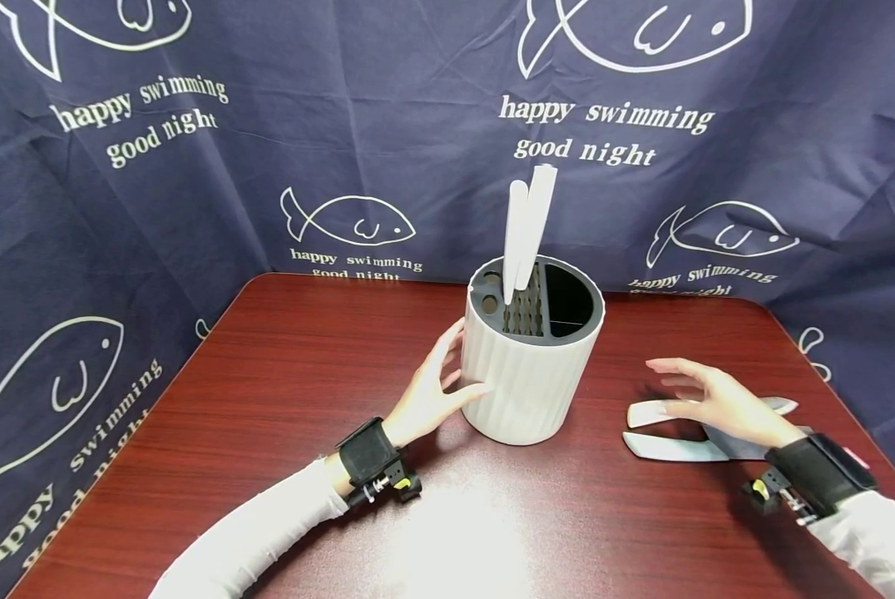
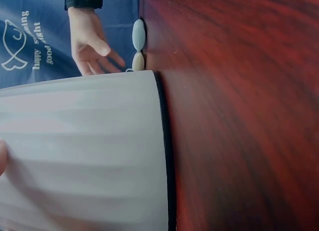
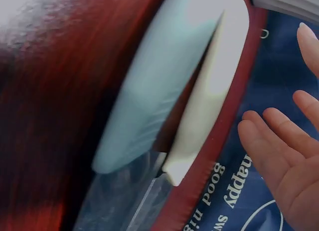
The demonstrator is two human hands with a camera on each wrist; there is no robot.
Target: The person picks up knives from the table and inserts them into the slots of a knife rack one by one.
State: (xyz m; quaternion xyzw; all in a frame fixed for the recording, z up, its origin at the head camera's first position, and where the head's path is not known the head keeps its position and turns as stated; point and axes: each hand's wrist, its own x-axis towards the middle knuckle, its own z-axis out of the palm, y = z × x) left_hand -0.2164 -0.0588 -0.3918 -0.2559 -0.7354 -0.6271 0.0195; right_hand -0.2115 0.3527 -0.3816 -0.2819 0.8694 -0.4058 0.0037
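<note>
A round, ribbed white knife holder [image 1: 526, 387] with a dark slotted top stands upright on the table. My left hand [image 1: 434, 387] holds its left side, the thumb on the front and the fingers around the back. Two white handles [image 1: 537, 220] stick up from its slots. To the right, a knife with a pale blue handle [image 1: 675, 448] lies beside a knife with a cream handle [image 3: 207, 96]. My right hand [image 1: 728, 403] hovers over them with fingers spread, holding nothing. It partly hides the knives in the head view; their blades [image 3: 132, 198] show below the handles in the right wrist view.
The reddish-brown wooden table [image 1: 305, 358] reaches back to a dark blue cloth [image 1: 432, 150] printed with white fish and words. The holder's top also has a large compartment [image 1: 570, 301] and small round holes.
</note>
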